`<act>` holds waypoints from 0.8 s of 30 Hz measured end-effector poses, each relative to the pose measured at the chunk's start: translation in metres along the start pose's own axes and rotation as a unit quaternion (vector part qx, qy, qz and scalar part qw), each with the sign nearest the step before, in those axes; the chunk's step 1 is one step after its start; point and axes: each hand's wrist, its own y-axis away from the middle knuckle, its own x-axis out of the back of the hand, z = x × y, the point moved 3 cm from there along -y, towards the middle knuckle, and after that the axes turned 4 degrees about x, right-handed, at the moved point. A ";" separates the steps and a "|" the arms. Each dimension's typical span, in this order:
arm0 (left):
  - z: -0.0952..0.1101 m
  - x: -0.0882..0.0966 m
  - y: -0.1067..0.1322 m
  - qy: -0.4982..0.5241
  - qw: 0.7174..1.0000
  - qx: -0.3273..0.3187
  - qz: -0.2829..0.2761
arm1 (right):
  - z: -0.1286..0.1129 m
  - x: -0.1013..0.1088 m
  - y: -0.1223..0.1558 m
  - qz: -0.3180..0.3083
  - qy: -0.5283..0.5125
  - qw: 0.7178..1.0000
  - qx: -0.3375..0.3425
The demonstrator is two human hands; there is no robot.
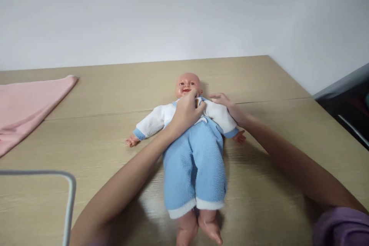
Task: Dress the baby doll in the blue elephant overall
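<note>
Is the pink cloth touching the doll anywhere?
Apart. The head view shows a wide strip of tabletop between the pink cloth and the doll.

Even, moderate light; pale glare on the desk (95,142) at lower centre, soft shadows beside the doll (191,153), fine detail slightly smeared.
</note>
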 end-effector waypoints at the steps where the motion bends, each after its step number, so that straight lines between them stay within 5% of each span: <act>1: 0.000 0.000 0.000 -0.004 1.000 -0.004 0.002 | -0.002 0.004 0.012 -0.011 0.023 1.000 0.001; 5: 0.001 -0.002 0.000 -0.013 1.000 -0.020 0.000 | -0.017 0.025 0.062 -0.037 0.279 0.958 0.053; 8: 0.002 -0.003 0.001 -0.020 0.999 -0.025 0.001 | -0.025 0.040 0.077 -0.074 0.368 0.922 0.093; 14: 0.001 -0.004 0.002 -0.033 0.999 -0.020 0.010 | -0.013 0.072 0.064 -0.084 0.414 0.900 0.111; 19: 0.000 -0.005 0.001 -0.026 0.999 -0.030 -0.001 | 0.005 0.090 0.056 -0.063 0.380 0.914 0.124; 24: 0.002 -0.005 0.003 -0.011 1.000 -0.018 -0.018 | 0.013 0.092 0.052 0.000 0.369 0.912 0.178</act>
